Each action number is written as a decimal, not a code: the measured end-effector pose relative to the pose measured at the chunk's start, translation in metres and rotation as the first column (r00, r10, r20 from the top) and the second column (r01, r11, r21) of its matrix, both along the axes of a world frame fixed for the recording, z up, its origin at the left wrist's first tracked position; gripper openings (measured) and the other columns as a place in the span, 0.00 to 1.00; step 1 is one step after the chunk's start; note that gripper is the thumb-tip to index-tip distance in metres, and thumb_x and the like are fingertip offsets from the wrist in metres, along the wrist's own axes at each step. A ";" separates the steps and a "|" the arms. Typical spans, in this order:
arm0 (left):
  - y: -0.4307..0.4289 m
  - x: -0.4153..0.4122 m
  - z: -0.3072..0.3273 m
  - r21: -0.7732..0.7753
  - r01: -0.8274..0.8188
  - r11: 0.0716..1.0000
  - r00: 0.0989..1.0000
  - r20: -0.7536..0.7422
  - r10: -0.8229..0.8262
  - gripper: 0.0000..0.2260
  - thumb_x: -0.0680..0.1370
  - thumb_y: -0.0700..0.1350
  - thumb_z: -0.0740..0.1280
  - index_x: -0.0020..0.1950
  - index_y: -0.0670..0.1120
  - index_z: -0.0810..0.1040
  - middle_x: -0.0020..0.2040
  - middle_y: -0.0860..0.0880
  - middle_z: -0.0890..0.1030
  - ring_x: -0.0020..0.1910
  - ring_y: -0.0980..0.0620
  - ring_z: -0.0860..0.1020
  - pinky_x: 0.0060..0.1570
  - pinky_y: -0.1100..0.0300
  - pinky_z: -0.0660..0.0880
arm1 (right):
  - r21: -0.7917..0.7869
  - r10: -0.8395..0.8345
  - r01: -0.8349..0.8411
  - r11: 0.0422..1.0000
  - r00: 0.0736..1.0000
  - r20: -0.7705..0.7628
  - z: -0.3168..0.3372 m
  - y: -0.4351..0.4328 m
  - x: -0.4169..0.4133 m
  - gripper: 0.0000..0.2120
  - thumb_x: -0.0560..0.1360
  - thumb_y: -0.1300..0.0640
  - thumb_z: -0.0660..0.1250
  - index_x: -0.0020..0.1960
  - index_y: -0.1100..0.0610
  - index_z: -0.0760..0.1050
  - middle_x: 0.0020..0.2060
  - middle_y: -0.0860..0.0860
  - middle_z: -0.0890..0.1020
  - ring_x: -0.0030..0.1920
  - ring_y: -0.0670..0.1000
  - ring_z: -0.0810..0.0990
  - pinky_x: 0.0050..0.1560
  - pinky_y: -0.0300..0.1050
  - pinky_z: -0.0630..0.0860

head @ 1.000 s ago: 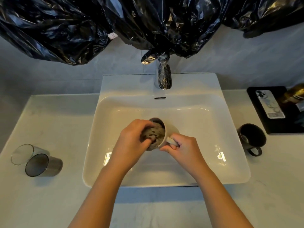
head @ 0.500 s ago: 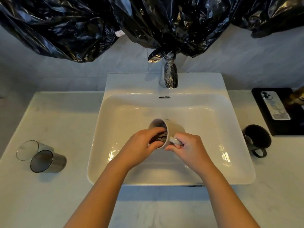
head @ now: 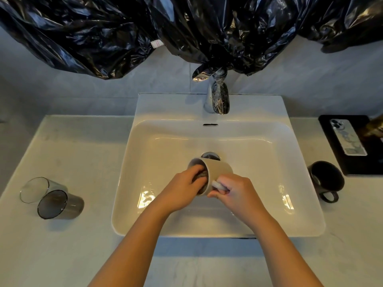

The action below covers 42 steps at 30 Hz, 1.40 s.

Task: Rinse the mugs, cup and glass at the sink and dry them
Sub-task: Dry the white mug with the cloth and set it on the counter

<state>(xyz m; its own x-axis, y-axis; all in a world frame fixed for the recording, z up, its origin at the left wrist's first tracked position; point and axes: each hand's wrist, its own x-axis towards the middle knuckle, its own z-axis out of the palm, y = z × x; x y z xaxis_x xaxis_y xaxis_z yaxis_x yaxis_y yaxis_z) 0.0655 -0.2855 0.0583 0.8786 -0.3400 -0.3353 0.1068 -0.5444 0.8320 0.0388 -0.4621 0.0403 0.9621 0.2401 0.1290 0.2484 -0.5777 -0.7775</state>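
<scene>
The right hand [head: 238,193] pinches the handle [head: 218,185] of the beige mug [head: 219,169], fingers curled tight, holding it on its side over the sink [head: 165,146] basin, while the left hand [head: 182,191] curls its fingers on a grey cloth [head: 202,175] inside its mouth. Keep the handle hold firm and sweep the cloth round the inner wall to the base — a wet mug may twist. A second ago the cloth bulged from the mouth; now it sits deeper.
</scene>
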 end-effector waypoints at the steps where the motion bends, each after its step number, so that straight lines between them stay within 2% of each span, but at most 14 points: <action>1: -0.001 0.000 0.001 -0.074 -0.052 0.996 0.994 -0.095 0.045 0.09 0.81 0.48 0.60 0.58 0.50 0.77 0.46 0.52 0.80 0.45 0.51 0.77 0.51 0.54 0.74 | -0.020 0.019 -0.019 1.000 1.000 0.022 -0.001 0.000 0.000 0.31 0.68 0.60 0.78 0.31 0.42 0.55 0.25 0.38 0.67 0.33 0.37 0.71 0.35 0.28 0.66; 5: -0.003 0.004 -0.002 -0.385 -0.321 0.865 0.872 -0.478 0.111 0.21 0.76 0.57 0.61 0.60 0.44 0.78 0.50 0.49 0.81 0.51 0.52 0.77 0.56 0.57 0.72 | -0.148 0.121 -0.100 0.984 0.983 0.140 0.000 0.003 0.004 0.31 0.66 0.62 0.78 0.34 0.47 0.54 0.27 0.40 0.62 0.29 0.42 0.64 0.31 0.34 0.63; 9: -0.010 0.009 0.000 -0.354 -0.367 0.860 0.867 -0.464 0.180 0.14 0.79 0.52 0.65 0.54 0.42 0.78 0.41 0.47 0.80 0.40 0.52 0.77 0.41 0.59 0.72 | -0.277 0.175 -0.117 0.954 0.965 0.196 0.005 0.008 0.004 0.30 0.63 0.63 0.78 0.36 0.48 0.55 0.30 0.42 0.62 0.31 0.46 0.60 0.27 0.37 0.58; 12: -0.011 0.014 0.004 -0.317 -0.391 0.864 0.882 -0.397 0.253 0.08 0.80 0.46 0.63 0.47 0.44 0.78 0.38 0.45 0.78 0.38 0.50 0.73 0.40 0.57 0.70 | -0.302 0.157 -0.110 0.947 0.978 0.135 0.012 0.013 0.003 0.20 0.70 0.60 0.74 0.38 0.48 0.62 0.35 0.41 0.67 0.36 0.44 0.64 0.31 0.36 0.61; 14: -0.006 0.018 0.007 -0.324 -0.395 0.860 0.892 -0.359 0.275 0.09 0.76 0.48 0.64 0.46 0.43 0.79 0.41 0.42 0.78 0.41 0.48 0.73 0.43 0.54 0.69 | -0.193 0.145 -0.131 0.972 0.988 0.057 0.014 0.011 -0.002 0.07 0.74 0.56 0.71 0.46 0.50 0.73 0.46 0.42 0.72 0.47 0.42 0.71 0.44 0.36 0.70; 17: 0.002 0.022 0.013 -0.283 -0.356 0.890 0.923 -0.252 0.289 0.18 0.71 0.54 0.62 0.51 0.44 0.81 0.48 0.39 0.81 0.44 0.49 0.75 0.45 0.54 0.69 | 0.132 -0.125 0.131 0.983 0.991 -0.048 0.018 0.001 -0.001 0.13 0.74 0.53 0.70 0.58 0.46 0.76 0.62 0.43 0.70 0.65 0.41 0.70 0.62 0.35 0.69; 19: 0.007 0.021 0.014 -0.273 -0.265 0.925 0.957 -0.192 0.218 0.18 0.74 0.53 0.63 0.53 0.41 0.80 0.45 0.45 0.82 0.42 0.53 0.75 0.46 0.57 0.69 | 0.320 -0.198 0.320 0.892 0.912 -0.361 0.025 -0.002 0.006 0.18 0.78 0.50 0.68 0.64 0.37 0.69 0.65 0.42 0.69 0.64 0.40 0.71 0.61 0.41 0.73; 21: 0.007 0.015 0.016 -0.280 -0.157 0.947 0.983 -0.133 0.124 0.10 0.79 0.48 0.63 0.52 0.45 0.80 0.43 0.55 0.81 0.40 0.60 0.77 0.45 0.65 0.71 | 0.467 -0.043 0.418 0.779 0.779 -0.626 0.024 0.000 0.013 0.21 0.79 0.47 0.63 0.69 0.35 0.62 0.65 0.44 0.73 0.61 0.45 0.76 0.60 0.49 0.77; 24: 0.001 0.002 0.016 -0.229 0.001 0.973 1.000 0.014 0.002 0.06 0.80 0.49 0.61 0.54 0.54 0.76 0.49 0.54 0.79 0.50 0.59 0.76 0.55 0.58 0.72 | 0.586 0.089 0.459 0.668 0.733 -0.674 0.015 0.002 0.016 0.29 0.73 0.42 0.67 0.72 0.38 0.62 0.66 0.49 0.74 0.63 0.52 0.78 0.58 0.52 0.79; 28: -0.003 -0.006 0.014 -0.172 0.092 0.981 0.994 0.069 -0.081 0.07 0.83 0.47 0.58 0.58 0.54 0.73 0.49 0.65 0.76 0.53 0.78 0.68 0.73 0.47 0.58 | 0.640 0.067 0.482 0.598 0.766 -0.639 0.007 0.001 0.011 0.27 0.72 0.47 0.72 0.68 0.42 0.69 0.63 0.52 0.77 0.60 0.56 0.80 0.50 0.51 0.80; 31: -0.004 -0.009 0.012 -0.387 -0.025 0.922 0.990 -0.137 -0.030 0.11 0.82 0.49 0.60 0.63 0.55 0.73 0.58 0.56 0.80 0.57 0.63 0.77 0.64 0.58 0.71 | 0.645 0.046 0.413 0.643 0.820 -0.571 0.002 -0.002 0.005 0.28 0.69 0.49 0.77 0.66 0.41 0.70 0.59 0.50 0.78 0.58 0.54 0.80 0.48 0.51 0.81; 33: -0.002 -0.009 0.010 -0.457 -0.128 0.880 0.972 -0.236 0.019 0.10 0.82 0.44 0.60 0.62 0.52 0.74 0.57 0.54 0.81 0.54 0.63 0.79 0.53 0.68 0.73 | 0.620 0.025 0.319 0.717 0.877 -0.480 0.003 -0.002 0.005 0.29 0.67 0.52 0.77 0.65 0.39 0.70 0.56 0.45 0.79 0.53 0.46 0.81 0.46 0.43 0.80; 37: 0.003 -0.003 -0.005 -0.566 -0.273 0.777 0.928 -0.368 0.059 0.18 0.76 0.48 0.64 0.65 0.44 0.75 0.59 0.46 0.82 0.59 0.49 0.80 0.59 0.58 0.75 | 0.554 0.051 0.182 0.812 0.924 -0.378 0.002 -0.002 0.013 0.31 0.65 0.53 0.76 0.63 0.35 0.69 0.60 0.44 0.76 0.56 0.48 0.78 0.50 0.45 0.80; 42: -0.002 0.007 -0.015 -0.521 -0.272 0.810 0.957 -0.232 0.172 0.10 0.77 0.45 0.67 0.58 0.47 0.78 0.51 0.53 0.85 0.52 0.54 0.81 0.51 0.63 0.76 | 0.515 0.072 0.224 0.827 0.868 -0.492 0.001 -0.011 0.030 0.26 0.75 0.51 0.70 0.66 0.31 0.65 0.64 0.45 0.75 0.56 0.40 0.79 0.55 0.43 0.79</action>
